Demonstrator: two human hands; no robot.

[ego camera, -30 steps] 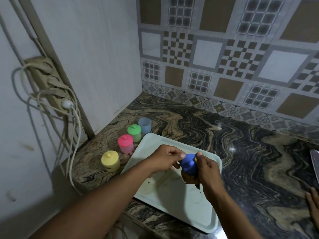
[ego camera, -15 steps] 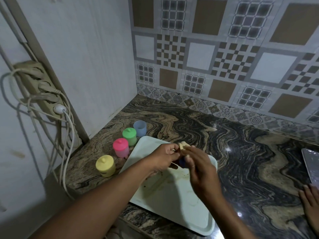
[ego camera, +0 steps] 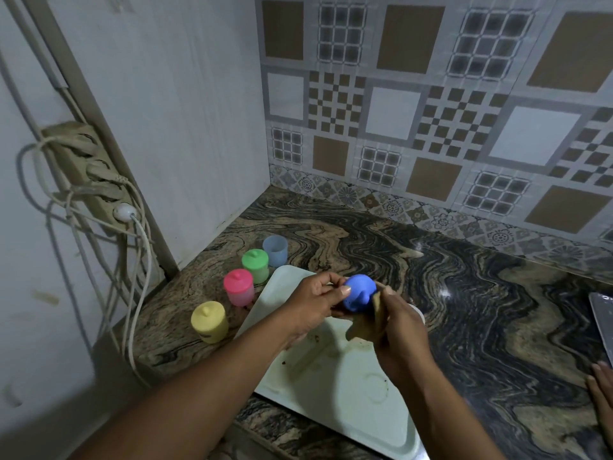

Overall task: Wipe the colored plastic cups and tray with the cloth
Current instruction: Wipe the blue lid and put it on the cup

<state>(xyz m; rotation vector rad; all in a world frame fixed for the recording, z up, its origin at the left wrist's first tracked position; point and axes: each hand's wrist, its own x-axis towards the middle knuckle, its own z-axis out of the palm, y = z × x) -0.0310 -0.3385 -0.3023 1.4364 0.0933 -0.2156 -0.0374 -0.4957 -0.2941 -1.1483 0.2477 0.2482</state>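
Above the pale tray (ego camera: 335, 393), my left hand (ego camera: 315, 302) grips a dark blue lid (ego camera: 359, 291), thumb on its side. My right hand (ego camera: 396, 333) presses a tan cloth (ego camera: 376, 305) against the lid's right side. Left of the tray stand a yellow cup (ego camera: 209, 322), a pink cup (ego camera: 238, 287) and a green cup (ego camera: 255, 265), each with its lid on. Behind them an open light blue cup (ego camera: 275, 250) has no lid. The tray shows brown smears and crumbs.
The marbled counter (ego camera: 464, 293) runs to a tiled back wall and a white side wall. A power strip (ego camera: 89, 180) with hanging cables sits on the left. Another person's hand (ego camera: 602, 390) and a metal edge (ego camera: 602, 323) lie at the far right.
The blue lid, hidden behind my hands half a second ago, shows again between them. The cloth has shifted from on top to the lid's right side.
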